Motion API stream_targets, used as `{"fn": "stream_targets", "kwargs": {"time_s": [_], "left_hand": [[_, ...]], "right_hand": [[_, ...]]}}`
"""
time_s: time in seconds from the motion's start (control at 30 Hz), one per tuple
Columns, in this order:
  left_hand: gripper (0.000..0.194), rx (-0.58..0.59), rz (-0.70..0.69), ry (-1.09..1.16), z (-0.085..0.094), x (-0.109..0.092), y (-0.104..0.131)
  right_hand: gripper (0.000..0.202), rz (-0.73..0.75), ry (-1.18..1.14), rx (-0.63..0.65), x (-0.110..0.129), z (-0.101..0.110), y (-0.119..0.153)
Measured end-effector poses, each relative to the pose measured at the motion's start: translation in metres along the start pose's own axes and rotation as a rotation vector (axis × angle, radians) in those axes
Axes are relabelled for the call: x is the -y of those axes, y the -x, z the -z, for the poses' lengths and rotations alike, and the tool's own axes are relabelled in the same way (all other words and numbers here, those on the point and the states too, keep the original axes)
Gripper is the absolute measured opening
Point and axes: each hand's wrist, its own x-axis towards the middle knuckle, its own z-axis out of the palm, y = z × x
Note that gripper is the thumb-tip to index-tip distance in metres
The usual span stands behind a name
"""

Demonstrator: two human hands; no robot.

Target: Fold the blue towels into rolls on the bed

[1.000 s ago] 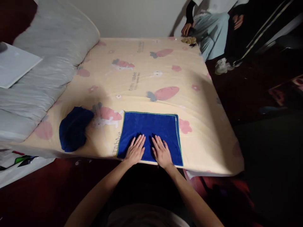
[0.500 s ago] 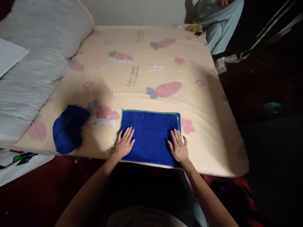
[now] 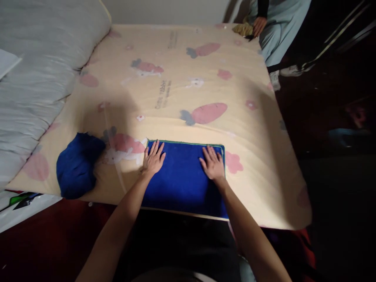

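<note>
A blue cloth (image 3: pixel 182 176) with a green edge lies flat as a rectangle at the front edge of the patterned sheet. My left hand (image 3: pixel 154 157) rests flat on its far left corner, fingers spread. Near the far right corner, my right hand (image 3: pixel 212 162) lies on the cloth with its fingers apart. Neither hand grips anything. A second blue cloth (image 3: pixel 78 166) sits crumpled to the left, apart from my hands.
The cream sheet (image 3: pixel 176 125) covers the bed. Grey bedding (image 3: pixel 44 66) with a white flat object (image 3: pixel 8 62) borders the left side. At the far right corner, a person's hand (image 3: pixel 259 26) is beside a yellowish bundle (image 3: pixel 243 29).
Both my hands have slid away from me to the far edge of the flat cloth. The other person's hand has come down beside the yellowish bundle. The view has shifted slightly.
</note>
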Motion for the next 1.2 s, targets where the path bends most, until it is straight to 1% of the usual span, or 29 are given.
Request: {"fn": "stream_targets", "kwargs": {"time_s": [0.07, 0.1, 0.17, 0.2, 0.27, 0.33, 0.43, 0.5, 0.53, 0.6, 0.67, 0.87, 0.93, 0.97, 1.0, 1.07, 1.13, 1.2], "left_hand": [[0.056, 0.000, 0.028, -0.008, 0.004, 0.013, -0.004], [0.056, 0.001, 0.031, -0.011, 0.006, 0.015, -0.005], [0.056, -0.009, 0.036, -0.019, 0.010, 0.011, -0.004], [0.056, -0.020, 0.037, -0.023, 0.012, 0.006, -0.002], [0.057, -0.035, 0.006, -0.020, 0.013, -0.013, 0.006], [0.058, -0.024, -0.087, 0.006, 0.009, -0.039, 0.021], [0.060, 0.008, -0.240, 0.053, -0.003, -0.076, 0.048], [0.061, 0.013, -0.276, 0.064, -0.011, -0.091, 0.066], [0.061, 0.014, -0.278, 0.063, -0.014, -0.093, 0.074], [0.061, 0.016, -0.264, 0.048, -0.015, -0.088, 0.089], [0.062, 0.021, -0.250, 0.023, -0.011, -0.072, 0.105], [0.059, 0.025, -0.222, -0.070, 0.004, 0.008, 0.155], [0.057, 0.009, -0.226, -0.087, 0.007, 0.027, 0.167], [0.057, -0.005, -0.229, -0.094, 0.008, 0.032, 0.172], [0.057, -0.022, -0.239, -0.098, 0.010, 0.033, 0.176], [0.059, -0.050, -0.285, -0.101, 0.012, 0.023, 0.180], [0.060, -0.050, -0.362, -0.094, 0.011, -0.001, 0.179], [0.061, -0.035, -0.433, -0.076, 0.006, -0.033, 0.176]], "right_hand": [[0.060, -0.121, 0.014, -0.036, -0.026, 0.005, -0.001], [0.061, -0.148, 0.016, -0.035, -0.034, 0.007, -0.001], [0.062, -0.175, 0.022, -0.040, -0.038, 0.008, -0.001], [0.062, -0.191, 0.027, -0.063, -0.033, 0.008, 0.000], [0.063, -0.207, 0.029, -0.129, -0.011, 0.006, 0.004], [0.063, -0.148, 0.004, -0.156, 0.022, 0.002, 0.013], [0.063, 0.025, -0.057, -0.080, 0.076, -0.009, 0.035], [0.065, 0.068, -0.077, -0.047, 0.100, -0.015, 0.053], [0.065, 0.073, -0.077, -0.044, 0.106, -0.016, 0.061], [0.065, 0.078, -0.063, -0.050, 0.106, -0.014, 0.078], [0.066, 0.091, -0.038, -0.053, 0.093, -0.006, 0.095], [0.066, 0.119, 0.056, -0.018, 0.022, 0.031, 0.146], [0.065, 0.135, 0.076, 0.001, 0.008, 0.039, 0.157], [0.065, 0.135, 0.086, -0.002, 0.005, 0.041, 0.161], [0.065, 0.127, 0.096, -0.013, 0.006, 0.043, 0.163], [0.065, 0.110, 0.107, -0.055, 0.019, 0.042, 0.163], [0.065, 0.133, 0.095, -0.074, 0.045, 0.036, 0.159], [0.065, 0.209, 0.072, -0.053, 0.076, 0.025, 0.154]]}}
